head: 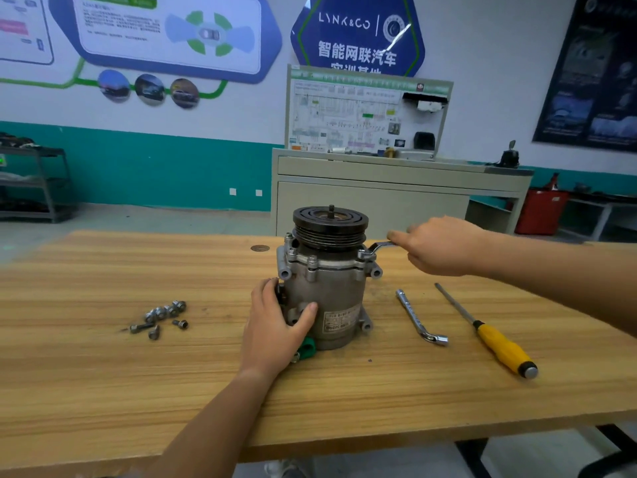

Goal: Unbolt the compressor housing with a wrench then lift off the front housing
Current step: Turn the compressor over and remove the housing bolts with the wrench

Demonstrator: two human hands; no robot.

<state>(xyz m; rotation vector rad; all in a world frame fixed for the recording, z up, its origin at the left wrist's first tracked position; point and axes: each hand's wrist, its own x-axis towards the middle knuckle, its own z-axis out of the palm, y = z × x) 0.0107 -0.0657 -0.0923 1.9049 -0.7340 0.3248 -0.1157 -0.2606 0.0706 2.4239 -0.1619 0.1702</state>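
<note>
— Hands first: what has each got?
— The left hand [275, 326] is wrapped round the lower body of the compressor [339, 294], thumb across the front near the label, fingers out of sight round its left side. The right hand [443, 248] grips the handle of a wrench [375, 249], fingers curled over it, one finger stretched along it toward the compressor.
— And the wrench's other end?
— Its ring sits on a bolt at the right side of the front housing [327, 263], the flanged section just under the black grooved pulley [330, 226]. More bolt heads [312, 260] show on the flange's front and left.
— Where does the compressor stand?
— Upright on the wooden table [138, 374], pulley up, near the middle. A green cap [307, 349] shows at its base, by the left hand.
— What else lies there?
— To the left, well apart, a small heap of loose bolts [162, 315]. To the right, an L-shaped socket wrench [418, 317], then a screwdriver [491, 334] with a yellow handle; the two lie apart. Behind the table stands a grey cabinet [379, 198] carrying a wiring board [348, 115], with a red bin [543, 212] to its right.
</note>
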